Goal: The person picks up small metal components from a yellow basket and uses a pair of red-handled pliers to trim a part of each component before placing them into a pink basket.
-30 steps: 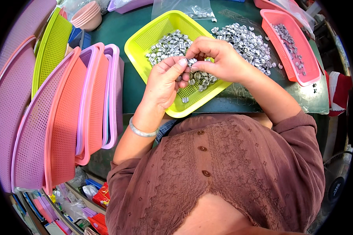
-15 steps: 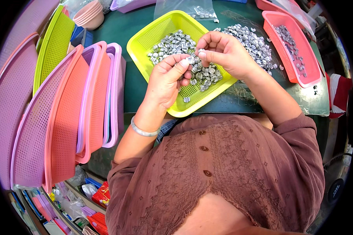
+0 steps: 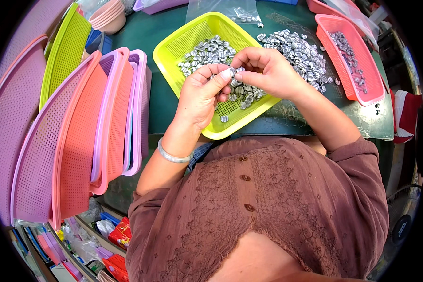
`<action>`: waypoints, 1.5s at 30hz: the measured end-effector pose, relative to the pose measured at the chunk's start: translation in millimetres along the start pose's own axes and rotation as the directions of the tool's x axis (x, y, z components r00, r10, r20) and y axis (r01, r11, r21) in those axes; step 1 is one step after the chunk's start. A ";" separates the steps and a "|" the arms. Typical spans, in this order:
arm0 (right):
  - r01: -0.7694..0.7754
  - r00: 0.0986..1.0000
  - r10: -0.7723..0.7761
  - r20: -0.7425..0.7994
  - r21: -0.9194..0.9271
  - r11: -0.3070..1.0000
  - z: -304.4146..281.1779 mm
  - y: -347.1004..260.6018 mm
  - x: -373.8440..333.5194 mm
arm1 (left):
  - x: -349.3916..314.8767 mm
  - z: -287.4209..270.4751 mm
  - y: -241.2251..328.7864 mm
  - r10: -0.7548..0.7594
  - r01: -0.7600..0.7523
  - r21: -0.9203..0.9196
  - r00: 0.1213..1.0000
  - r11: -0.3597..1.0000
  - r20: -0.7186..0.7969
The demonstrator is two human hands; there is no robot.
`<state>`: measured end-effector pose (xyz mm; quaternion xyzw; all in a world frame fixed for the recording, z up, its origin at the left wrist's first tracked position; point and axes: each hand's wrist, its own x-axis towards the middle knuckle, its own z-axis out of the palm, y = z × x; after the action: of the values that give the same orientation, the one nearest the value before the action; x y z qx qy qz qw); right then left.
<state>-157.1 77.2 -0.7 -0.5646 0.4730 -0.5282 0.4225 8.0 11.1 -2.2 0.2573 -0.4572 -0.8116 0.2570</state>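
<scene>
Over the yellow-green mesh basket (image 3: 168, 58) my two hands meet, fingertip to fingertip. My left hand (image 3: 201, 96), with a pale bangle at its wrist, pinches a small grey-and-white striped piece (image 3: 231, 71) between thumb and forefinger. My right hand (image 3: 270, 73) is closed in a pinch against that piece; its fingers partly hide what lies between them. Many like striped pieces (image 3: 211, 51) lie loose in the basket below, some covered by my hands.
A heap of striped pieces (image 3: 298, 56) lies on the green table (image 3: 167, 28), right of the basket. Beyond it stands a coral basket (image 3: 331, 70) with darker pieces. Stacked purple, coral and green baskets (image 3: 82, 145) crowd the left. A clear plastic bag (image 3: 216, 11) lies at the back.
My right hand has come down and slightly left, its fingertips now against the piece in my left hand. Before, a small gap parted them. My left hand has barely moved.
</scene>
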 end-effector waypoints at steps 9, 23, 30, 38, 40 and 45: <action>0.179 0.975 -0.210 -0.073 -0.302 0.936 4.7 -7.3 -2.0 | -0.4 -0.4 0.8 -0.019 0.019 -0.075 1.000 0.997 -0.001; 0.210 0.966 -0.251 -0.057 -0.392 0.896 5.9 -15.5 -1.4 | 0.6 -2.7 2.0 -0.065 0.068 -0.119 0.997 0.991 0.029; 0.003 0.998 0.007 -0.060 0.161 0.987 1.4 -3.0 0.3 | 2.5 -2.6 4.2 -0.089 0.094 -0.168 0.995 0.981 0.039; -0.016 1.000 0.016 0.003 0.089 0.996 -0.3 -6.1 -2.2 | 0.2 -2.6 1.2 -0.045 0.047 -0.091 0.999 0.995 0.021; 0.041 0.999 -0.041 -0.003 0.014 0.999 1.0 -5.1 -3.2 | -0.7 -1.8 0.8 -0.038 0.039 -0.074 0.999 0.997 0.005; 0.172 0.985 -0.167 0.049 -0.126 0.977 1.3 -8.8 -4.9 | -2.0 0.1 1.6 -0.034 0.035 -0.070 0.999 0.997 0.003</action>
<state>-155.0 83.7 6.8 -0.6391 0.4485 -0.5196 0.3472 9.6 11.7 -0.4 0.2553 -0.4242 -0.8317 0.2514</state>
